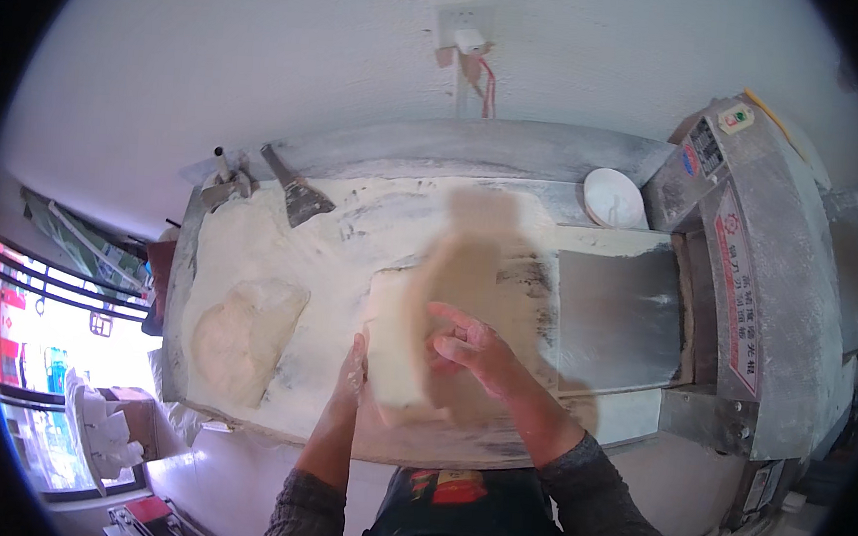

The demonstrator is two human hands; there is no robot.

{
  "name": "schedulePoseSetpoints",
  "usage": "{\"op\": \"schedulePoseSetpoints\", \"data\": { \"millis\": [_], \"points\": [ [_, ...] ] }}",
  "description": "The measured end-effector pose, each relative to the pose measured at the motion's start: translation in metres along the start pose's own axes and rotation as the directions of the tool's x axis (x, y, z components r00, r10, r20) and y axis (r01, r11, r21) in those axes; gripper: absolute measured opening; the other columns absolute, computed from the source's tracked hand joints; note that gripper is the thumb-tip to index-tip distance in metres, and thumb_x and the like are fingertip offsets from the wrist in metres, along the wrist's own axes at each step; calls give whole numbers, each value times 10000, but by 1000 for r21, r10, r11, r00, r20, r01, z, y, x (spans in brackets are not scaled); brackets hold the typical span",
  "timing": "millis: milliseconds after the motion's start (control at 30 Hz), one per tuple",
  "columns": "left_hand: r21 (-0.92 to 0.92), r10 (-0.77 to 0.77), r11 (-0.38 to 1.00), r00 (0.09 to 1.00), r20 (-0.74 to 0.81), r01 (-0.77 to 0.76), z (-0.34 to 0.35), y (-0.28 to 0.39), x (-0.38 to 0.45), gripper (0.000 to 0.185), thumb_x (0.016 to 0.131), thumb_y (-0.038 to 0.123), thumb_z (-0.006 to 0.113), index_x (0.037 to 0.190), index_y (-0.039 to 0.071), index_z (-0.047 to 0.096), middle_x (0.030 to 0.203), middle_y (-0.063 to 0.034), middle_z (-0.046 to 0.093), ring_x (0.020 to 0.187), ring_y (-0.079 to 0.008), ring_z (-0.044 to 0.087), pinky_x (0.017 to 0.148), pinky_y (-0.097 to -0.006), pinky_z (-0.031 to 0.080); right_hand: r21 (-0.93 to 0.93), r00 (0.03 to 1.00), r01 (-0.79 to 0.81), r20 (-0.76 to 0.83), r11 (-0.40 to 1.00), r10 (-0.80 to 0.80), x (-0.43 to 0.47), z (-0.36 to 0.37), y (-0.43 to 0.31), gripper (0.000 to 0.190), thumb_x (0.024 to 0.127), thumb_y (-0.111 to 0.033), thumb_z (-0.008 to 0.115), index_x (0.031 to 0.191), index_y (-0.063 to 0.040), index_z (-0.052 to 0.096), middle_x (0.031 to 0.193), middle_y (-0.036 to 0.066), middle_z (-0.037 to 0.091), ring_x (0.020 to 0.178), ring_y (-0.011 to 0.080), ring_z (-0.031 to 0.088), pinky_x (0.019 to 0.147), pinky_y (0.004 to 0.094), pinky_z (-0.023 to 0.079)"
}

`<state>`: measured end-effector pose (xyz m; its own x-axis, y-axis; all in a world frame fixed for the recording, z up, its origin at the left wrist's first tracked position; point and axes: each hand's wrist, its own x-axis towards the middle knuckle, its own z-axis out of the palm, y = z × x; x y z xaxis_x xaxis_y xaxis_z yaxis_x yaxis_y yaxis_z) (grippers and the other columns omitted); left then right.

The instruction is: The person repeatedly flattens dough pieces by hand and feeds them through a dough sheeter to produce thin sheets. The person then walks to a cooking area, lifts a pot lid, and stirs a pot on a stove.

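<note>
A thick, pale folded slab of dough (pixel 392 339) lies on the floured worktop (pixel 347 278) in front of me. My left hand (pixel 354 367) is upright along the slab's left side, its palm side towards the dough; its fingers are mostly hidden. Over the slab's right edge is my right hand (pixel 472 348), index finger stretched out, thumb apart from it and the other fingers curled. Nothing shows between thumb and index finger, and whether they touch the dough is unclear. A brown shadow falls across the slab's right part. To the left sits a larger rounded lump of dough (pixel 236 348).
A dough scraper (pixel 302 197) and a metal scoop (pixel 225 185) lie at the back left. A white bowl (pixel 614 198) stands at the back right. A metal dough-rolling machine (pixel 775 274) with a steel feed plate (pixel 617 320) borders the right. A wall socket (pixel 466 38) has a plug and cord.
</note>
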<state>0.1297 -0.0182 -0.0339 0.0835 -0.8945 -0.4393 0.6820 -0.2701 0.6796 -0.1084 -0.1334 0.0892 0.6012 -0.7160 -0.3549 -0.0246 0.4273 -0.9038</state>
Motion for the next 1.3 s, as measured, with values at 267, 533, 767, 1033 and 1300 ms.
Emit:
{"op": "schedulePoseSetpoints", "data": {
  "millis": [267,533,767,1033,1300],
  "points": [
    [616,58,779,966,-253,115,-9,-4,28,692,788,444,629,1262,-7,404,1102,-106,562,950,-192,561,813,-306,456,-598,841,-516,-491,613,228,55,-31,63,567,806,-424,594,1214,-48,477,1157,146,553,1038,253,552,863,327,441],
    [155,-40,987,996,76,28,83,-1,-50,820,725,385,699,1325,-2,297,1225,-134,488,1059,-239,526,885,-355,446,634,988,-113,-10,765,155,-63,-32,90,486,818,-279,585,1217,-34,453,1094,79,567,961,178,569,800,331,468],
    [146,-152,986,805,573,83,281,25,-67,989,554,210,812,1342,-12,258,1276,-125,434,1160,-239,437,977,-365,343,390,901,420,-286,820,-326,-215,-97,-7,529,817,-215,554,1272,-5,386,1134,92,534,991,172,541,827,298,459],
    [63,162,704,246,956,-707,665,68,-51,888,586,291,811,1276,-22,347,1214,-138,475,1097,-209,483,940,-322,386,-390,-26,840,-723,377,-691,-385,-248,-256,434,821,-282,562,1127,17,487,1044,157,556,946,240,566,838,365,470],
    [206,242,481,355,903,-852,714,16,3,625,775,290,672,1248,7,376,1159,-207,514,1039,-277,531,867,-357,432,-517,-99,106,-855,849,-509,-445,-473,-284,477,796,-314,641,1120,1,489,937,115,597,833,173,592,669,278,475]
  ]
}}
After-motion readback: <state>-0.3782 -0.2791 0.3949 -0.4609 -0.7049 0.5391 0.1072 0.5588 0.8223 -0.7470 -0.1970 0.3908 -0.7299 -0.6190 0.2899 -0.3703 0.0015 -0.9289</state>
